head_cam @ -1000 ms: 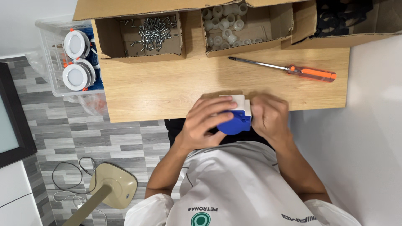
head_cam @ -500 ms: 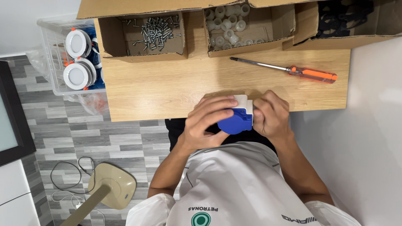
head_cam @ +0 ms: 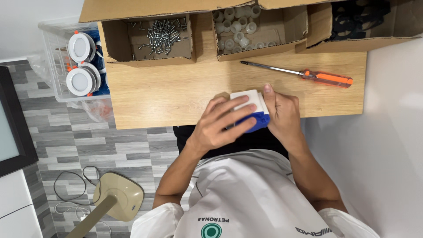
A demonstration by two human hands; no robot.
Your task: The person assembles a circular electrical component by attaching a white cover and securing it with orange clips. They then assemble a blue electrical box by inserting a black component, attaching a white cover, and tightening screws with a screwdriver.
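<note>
Both of my hands hold a small white and blue plastic block (head_cam: 254,109) at the near edge of the wooden table (head_cam: 176,88). My left hand (head_cam: 220,123) wraps over its left side, fingers lying across the white top. My right hand (head_cam: 282,113) grips its right side, with a finger along the white end. The blue part shows between the two hands; the underside of the block is hidden.
An orange-handled screwdriver (head_cam: 304,74) lies just beyond my hands. At the table's far edge stand cardboard boxes: one with screws (head_cam: 161,33), one with white plastic pieces (head_cam: 238,26), one with black parts (head_cam: 357,20). A clear bin of round white lamps (head_cam: 79,64) stands at the left.
My hands have turned the block a little, so more of its white top shows. The view has shifted slightly; the hands stay at the table's near edge.
</note>
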